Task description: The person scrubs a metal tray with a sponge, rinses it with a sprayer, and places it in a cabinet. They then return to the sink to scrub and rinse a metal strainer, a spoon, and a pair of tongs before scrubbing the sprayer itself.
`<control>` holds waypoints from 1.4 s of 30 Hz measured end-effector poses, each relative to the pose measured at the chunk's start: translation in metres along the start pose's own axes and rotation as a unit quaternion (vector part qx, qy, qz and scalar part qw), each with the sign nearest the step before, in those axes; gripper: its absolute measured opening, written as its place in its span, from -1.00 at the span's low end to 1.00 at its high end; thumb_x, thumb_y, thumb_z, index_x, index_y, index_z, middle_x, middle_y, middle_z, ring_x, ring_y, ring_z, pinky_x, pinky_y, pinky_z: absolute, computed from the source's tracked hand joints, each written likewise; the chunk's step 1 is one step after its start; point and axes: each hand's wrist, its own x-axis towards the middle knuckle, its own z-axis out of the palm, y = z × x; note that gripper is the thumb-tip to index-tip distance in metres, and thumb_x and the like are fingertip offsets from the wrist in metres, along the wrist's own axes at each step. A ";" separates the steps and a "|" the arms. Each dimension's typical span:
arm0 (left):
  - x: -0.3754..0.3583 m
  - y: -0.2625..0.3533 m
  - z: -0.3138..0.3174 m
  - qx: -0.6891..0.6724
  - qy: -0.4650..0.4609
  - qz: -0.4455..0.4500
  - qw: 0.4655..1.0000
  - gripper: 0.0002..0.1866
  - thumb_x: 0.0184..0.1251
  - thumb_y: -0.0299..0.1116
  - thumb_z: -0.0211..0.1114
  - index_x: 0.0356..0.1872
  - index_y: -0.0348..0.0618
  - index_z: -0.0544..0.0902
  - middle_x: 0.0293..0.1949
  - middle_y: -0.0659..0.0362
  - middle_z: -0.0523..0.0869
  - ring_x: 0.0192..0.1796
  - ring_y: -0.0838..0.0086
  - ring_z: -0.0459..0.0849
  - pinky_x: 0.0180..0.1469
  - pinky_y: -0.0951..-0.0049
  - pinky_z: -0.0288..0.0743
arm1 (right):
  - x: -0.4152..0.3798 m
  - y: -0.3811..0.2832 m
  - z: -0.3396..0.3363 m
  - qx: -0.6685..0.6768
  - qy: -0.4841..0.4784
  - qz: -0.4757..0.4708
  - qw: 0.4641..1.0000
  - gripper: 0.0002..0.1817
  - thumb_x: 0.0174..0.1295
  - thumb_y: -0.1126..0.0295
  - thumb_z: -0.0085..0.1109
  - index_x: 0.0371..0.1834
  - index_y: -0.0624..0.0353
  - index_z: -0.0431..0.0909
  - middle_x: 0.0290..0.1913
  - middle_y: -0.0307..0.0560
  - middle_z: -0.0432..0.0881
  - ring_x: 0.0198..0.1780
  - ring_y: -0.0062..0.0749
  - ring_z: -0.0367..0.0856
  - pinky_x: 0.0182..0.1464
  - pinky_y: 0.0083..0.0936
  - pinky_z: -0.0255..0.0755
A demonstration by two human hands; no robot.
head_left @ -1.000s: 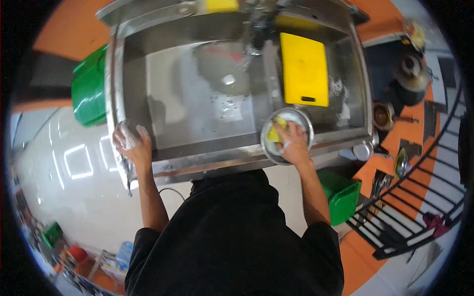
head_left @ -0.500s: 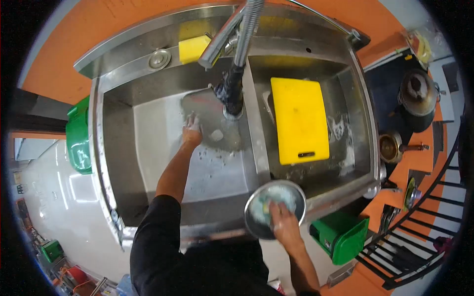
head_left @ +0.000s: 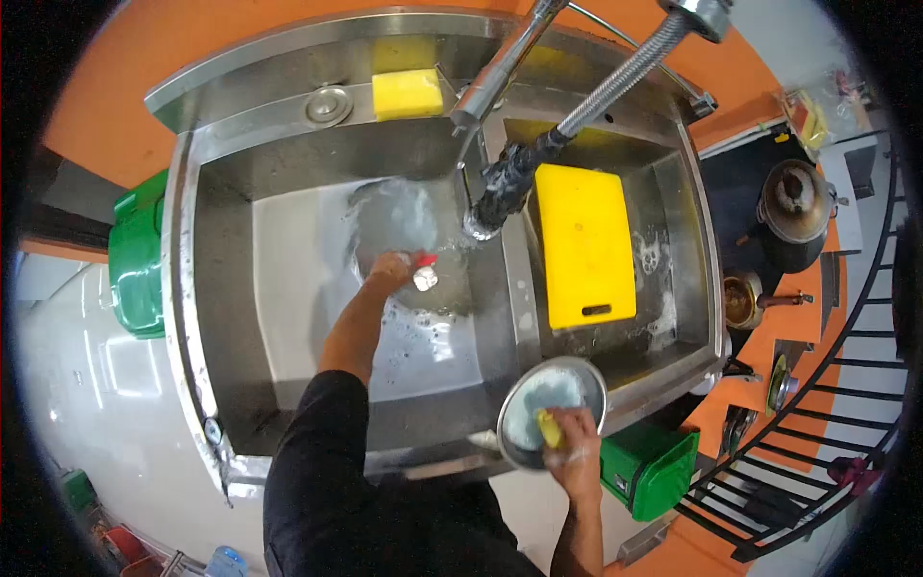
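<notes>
My left hand (head_left: pixel 389 269) is down in the left basin of the steel sink (head_left: pixel 519 298), its fingers closed on a small red object (head_left: pixel 423 259). A round whitish spot lies just beside it in the shallow cloudy water. My right hand (head_left: pixel 574 444) grips a yellow sponge (head_left: pixel 550 429) over a round metal bowl (head_left: pixel 519 402) with soapy liquid inside. The bowl sits at the sink's front edge. A black-wrapped sprayer (head_left: pixel 510 183) hangs over the divider between the basins.
A yellow cutting board (head_left: pixel 586 245) lies in the right basin. Another yellow sponge (head_left: pixel 408 94) and a metal strainer (head_left: pixel 328 106) are on the back ledge. Green bins (head_left: pixel 663 476) stand beside and below the sink. Pots (head_left: pixel 796 202) are at the right.
The view has shifted slightly. My left hand has closed and moved lower, with a red object now showing at its fingers. The yellow sponge in my right hand shows more clearly.
</notes>
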 end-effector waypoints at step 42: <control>-0.280 0.165 -0.244 -0.821 0.065 -0.140 0.550 -0.45 0.45 0.28 -0.08 -0.41 -0.02 0.44 -0.66 0.39 0.31 -0.70 0.68 0.15 -0.68 0.58 -0.04 | 0.142 -0.163 0.142 0.446 0.204 -0.094 0.866 -0.75 0.20 0.42 0.18 -0.07 0.23 0.59 -0.17 0.15 0.69 -0.13 -0.06 0.69 -0.12 -0.30 0.53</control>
